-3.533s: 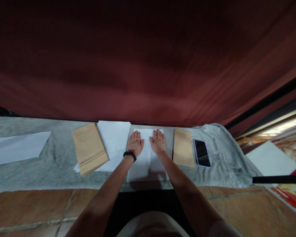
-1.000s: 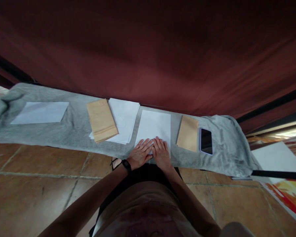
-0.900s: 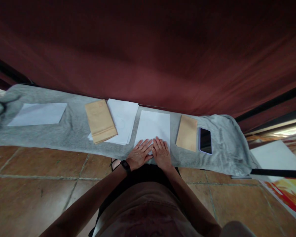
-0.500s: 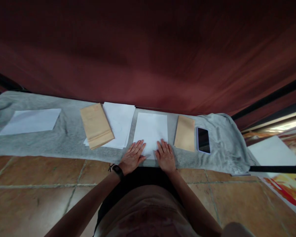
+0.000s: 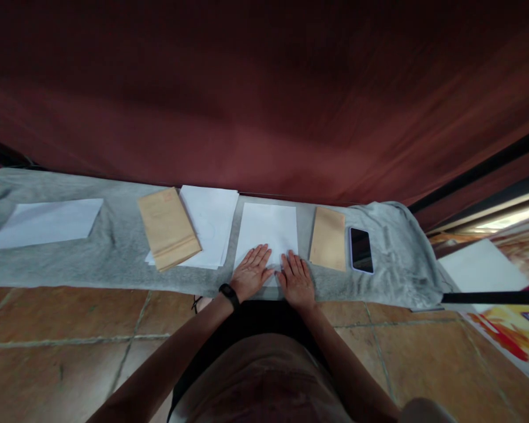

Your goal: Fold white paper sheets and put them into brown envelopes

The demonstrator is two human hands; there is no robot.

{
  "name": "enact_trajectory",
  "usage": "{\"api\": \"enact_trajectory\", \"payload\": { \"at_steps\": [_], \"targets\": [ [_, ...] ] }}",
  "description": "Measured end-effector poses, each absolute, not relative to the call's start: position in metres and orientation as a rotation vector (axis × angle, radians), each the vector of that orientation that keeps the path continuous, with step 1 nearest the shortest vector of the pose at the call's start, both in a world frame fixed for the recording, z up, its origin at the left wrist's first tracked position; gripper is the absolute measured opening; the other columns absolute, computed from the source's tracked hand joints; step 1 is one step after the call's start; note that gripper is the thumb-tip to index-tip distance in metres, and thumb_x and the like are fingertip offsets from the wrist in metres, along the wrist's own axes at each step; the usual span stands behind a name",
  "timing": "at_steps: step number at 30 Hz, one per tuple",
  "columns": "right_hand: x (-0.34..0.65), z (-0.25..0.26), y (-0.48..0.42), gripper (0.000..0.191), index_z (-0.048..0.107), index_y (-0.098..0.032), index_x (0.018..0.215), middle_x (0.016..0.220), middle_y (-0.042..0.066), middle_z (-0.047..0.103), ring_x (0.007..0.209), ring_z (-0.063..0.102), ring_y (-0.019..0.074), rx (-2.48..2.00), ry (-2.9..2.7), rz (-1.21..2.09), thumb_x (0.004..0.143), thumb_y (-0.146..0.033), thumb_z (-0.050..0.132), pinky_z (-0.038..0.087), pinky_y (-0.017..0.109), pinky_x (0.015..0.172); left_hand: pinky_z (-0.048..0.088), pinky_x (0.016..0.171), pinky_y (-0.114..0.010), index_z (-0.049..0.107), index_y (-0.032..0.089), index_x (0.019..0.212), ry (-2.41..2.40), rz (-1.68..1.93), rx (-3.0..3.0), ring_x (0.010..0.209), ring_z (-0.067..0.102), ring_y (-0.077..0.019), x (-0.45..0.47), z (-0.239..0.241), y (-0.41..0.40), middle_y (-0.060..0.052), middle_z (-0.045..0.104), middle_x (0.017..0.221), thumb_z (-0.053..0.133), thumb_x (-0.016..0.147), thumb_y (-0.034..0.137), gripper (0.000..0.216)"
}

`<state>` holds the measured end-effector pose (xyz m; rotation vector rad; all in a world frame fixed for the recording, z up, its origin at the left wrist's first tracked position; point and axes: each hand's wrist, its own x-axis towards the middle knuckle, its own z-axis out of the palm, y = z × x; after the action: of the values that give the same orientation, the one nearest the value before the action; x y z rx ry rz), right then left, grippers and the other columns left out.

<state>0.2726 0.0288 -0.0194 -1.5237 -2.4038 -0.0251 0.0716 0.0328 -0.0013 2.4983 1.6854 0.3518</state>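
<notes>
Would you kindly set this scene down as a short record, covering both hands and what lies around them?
Left hand: palm down, fingers on the sheet
Right hand: palm down, over the sheet's near right corner
Left of sheet: large brown packet, tilted, partly on white papers; loose paper farther left
Right of sheet: small brown packet, then phone, screen dark
Surface: grey cloth
Left wrist: black band

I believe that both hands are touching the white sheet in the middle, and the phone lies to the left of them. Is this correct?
The side is wrong: the head view shows the phone to the right of the left hand and right hand, which do both touch the middle white sheet.
</notes>
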Motion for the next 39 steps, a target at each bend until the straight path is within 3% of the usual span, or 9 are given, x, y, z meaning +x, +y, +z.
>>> {"api": "enact_trajectory", "payload": {
  "at_steps": [16, 33, 39],
  "targets": [
    [0.273, -0.019, 0.029, 0.053, 0.044, -0.015, 0.153, 0.158, 0.015, 0.044, 0.144, 0.044, 0.0296, -1.471, -2.339, -0.035, 0.105, -0.038, 0.044, 0.032, 0.048, 0.119, 0.021, 0.126, -0.049, 0.036, 0.013, 0.156, 1.847, 0.316, 2.434, 0.154, 0.025, -0.0262, 0.065, -0.009, 0.072, -0.014, 0.032, 0.164, 0.033, 0.105, 0.045, 0.061],
    [0.272, -0.019, 0.028, 0.052, 0.046, -0.015, 0.152, 0.157, 0.016, 0.045, 0.144, 0.044, 0.0299, -1.464, -2.328, -0.049, 0.105, -0.038, 0.046, 0.032, 0.049, 0.119, 0.03, 0.123, -0.051, 0.039, 0.005, 0.153, 1.986, 0.396, 2.357, 0.152, 0.03, -0.0318, 0.036, -0.015, 0.034, -0.021, 0.035, 0.161, 0.032, 0.104, 0.047, 0.065],
    [0.272, -0.021, 0.027, 0.052, 0.046, -0.016, 0.152, 0.158, 0.015, 0.043, 0.145, 0.041, 0.0294, -1.477, -2.319, -0.071, 0.105, -0.038, 0.045, 0.03, 0.049, 0.12, 0.03, 0.122, -0.053, 0.042, 0.009, 0.152, 1.859, 0.381, 2.466, 0.151, 0.033, -0.0311, 0.029, -0.012, 0.005, -0.019, 0.037, 0.161, 0.039, 0.102, 0.05, 0.064]
  ]
}}
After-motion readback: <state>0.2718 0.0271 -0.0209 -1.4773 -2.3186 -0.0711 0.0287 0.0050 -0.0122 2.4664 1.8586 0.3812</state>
